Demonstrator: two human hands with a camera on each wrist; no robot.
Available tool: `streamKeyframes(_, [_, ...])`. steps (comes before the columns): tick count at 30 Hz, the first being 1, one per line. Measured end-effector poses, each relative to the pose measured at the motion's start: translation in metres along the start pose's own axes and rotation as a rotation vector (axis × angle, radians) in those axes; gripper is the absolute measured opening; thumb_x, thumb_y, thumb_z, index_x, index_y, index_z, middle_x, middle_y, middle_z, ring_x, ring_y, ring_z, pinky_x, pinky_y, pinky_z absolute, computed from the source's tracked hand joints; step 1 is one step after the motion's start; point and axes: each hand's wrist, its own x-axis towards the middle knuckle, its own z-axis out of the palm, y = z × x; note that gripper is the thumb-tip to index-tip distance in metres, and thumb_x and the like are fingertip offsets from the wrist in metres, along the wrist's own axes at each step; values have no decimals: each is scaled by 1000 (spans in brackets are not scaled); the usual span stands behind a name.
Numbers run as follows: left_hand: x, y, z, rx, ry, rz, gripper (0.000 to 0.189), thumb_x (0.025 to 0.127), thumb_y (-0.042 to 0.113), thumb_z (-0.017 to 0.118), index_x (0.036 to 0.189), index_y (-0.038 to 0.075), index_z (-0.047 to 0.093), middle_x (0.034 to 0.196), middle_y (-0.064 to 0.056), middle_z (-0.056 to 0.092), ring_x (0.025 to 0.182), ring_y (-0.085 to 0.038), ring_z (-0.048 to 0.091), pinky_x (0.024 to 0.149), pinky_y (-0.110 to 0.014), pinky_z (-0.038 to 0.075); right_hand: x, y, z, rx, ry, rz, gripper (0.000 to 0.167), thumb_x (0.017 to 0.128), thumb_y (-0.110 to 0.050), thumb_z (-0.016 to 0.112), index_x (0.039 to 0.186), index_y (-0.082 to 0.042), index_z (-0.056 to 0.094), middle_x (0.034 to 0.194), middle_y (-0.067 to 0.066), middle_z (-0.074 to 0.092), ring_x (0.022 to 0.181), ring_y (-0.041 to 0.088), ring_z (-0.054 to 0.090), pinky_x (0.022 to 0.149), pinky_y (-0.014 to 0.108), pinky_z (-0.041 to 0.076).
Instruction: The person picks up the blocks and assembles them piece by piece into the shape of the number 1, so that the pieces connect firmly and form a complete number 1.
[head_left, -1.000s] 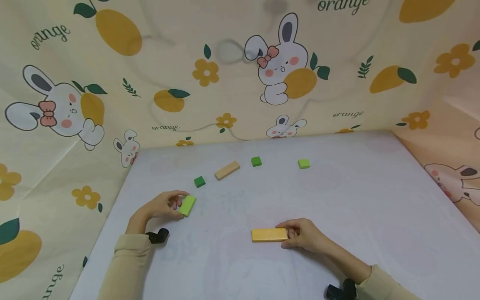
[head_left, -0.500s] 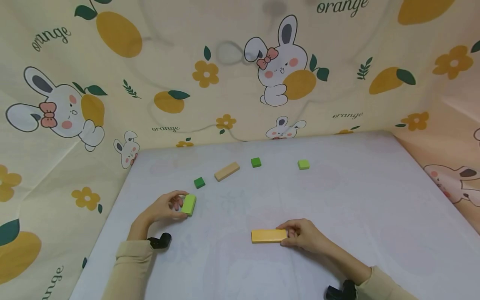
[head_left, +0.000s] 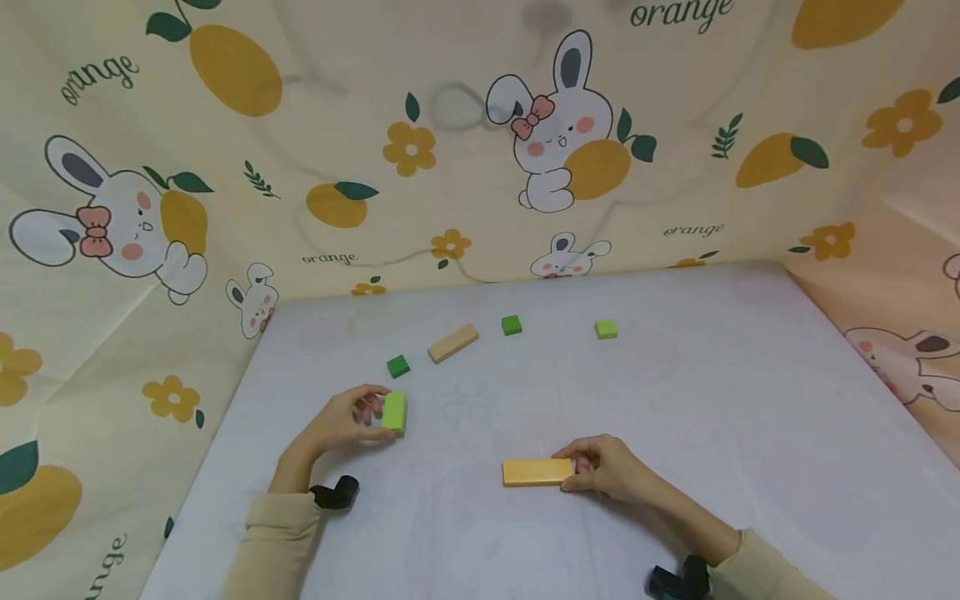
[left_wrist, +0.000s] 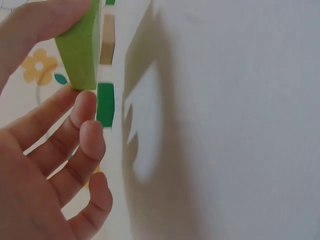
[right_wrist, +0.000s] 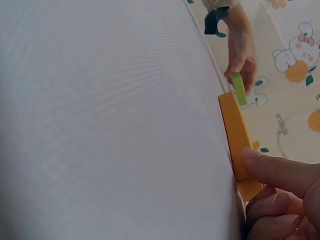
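My left hand (head_left: 345,423) pinches a light green block (head_left: 394,413) between thumb and index finger at its two ends. In the left wrist view the light green block (left_wrist: 82,50) is held above the table, its shadow falling on the white surface. My right hand (head_left: 611,468) grips the right end of a long yellow block (head_left: 534,472), which lies flat on the table. The right wrist view has the thumb pressed along the yellow block (right_wrist: 234,132). A dark green block (head_left: 398,366) lies just beyond my left hand.
Farther back on the white table (head_left: 712,400) lie a plain wooden block (head_left: 453,343), a second dark green block (head_left: 512,325) and a small light green block (head_left: 606,329). A printed cloth (head_left: 450,183) rises behind the table and along its sides.
My left hand has moved to the right with the light green block, which has turned more upright in the head view. The right hand and the yellow block have stayed in place.
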Motion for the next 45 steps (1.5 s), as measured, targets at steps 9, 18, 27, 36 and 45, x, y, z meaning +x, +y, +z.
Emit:
streamKeyframes(9, [0,16,18,19,57,48,63,69,27,86,120,2,59,89,-11,63,76,-14,53,68,-21,43,0,-1,1,25,-5,4,39,76,-11,79,109,5,68,62,-5,45,42,-1,35,40,14,30])
streamKeyframes(18, [0,28,32,54,124,34,65,67,30,87,120,2,60,87,-9,64,76,-14,51,65,-18,39,0,2,0,24,-28,19,39,76,-12,79,109,6,68,60,-7,46,41,-1,35,40,14,30])
streamKeyframes(27, [0,42,45,93,153,-46,66,68,36,86,121,8,61,89,-4,64,78,-14,51,64,-18,36,1,2,-3,26,-55,15,40,77,-14,79,110,5,67,61,-6,47,40,-2,35,40,13,30])
streamKeyframes(36, [1,61,61,67,166,-35,65,68,36,86,121,10,60,87,-5,62,73,-14,48,59,-18,33,0,1,-4,23,-62,19,41,77,-14,79,111,6,67,59,-6,46,39,-2,36,41,13,31])
streamKeyframes(45, [3,70,75,4,225,-26,65,67,31,87,121,7,61,84,-6,63,66,-10,46,56,-16,33,1,2,-2,32,-72,29,42,77,-14,78,112,7,66,59,-6,46,40,-1,36,40,13,31])
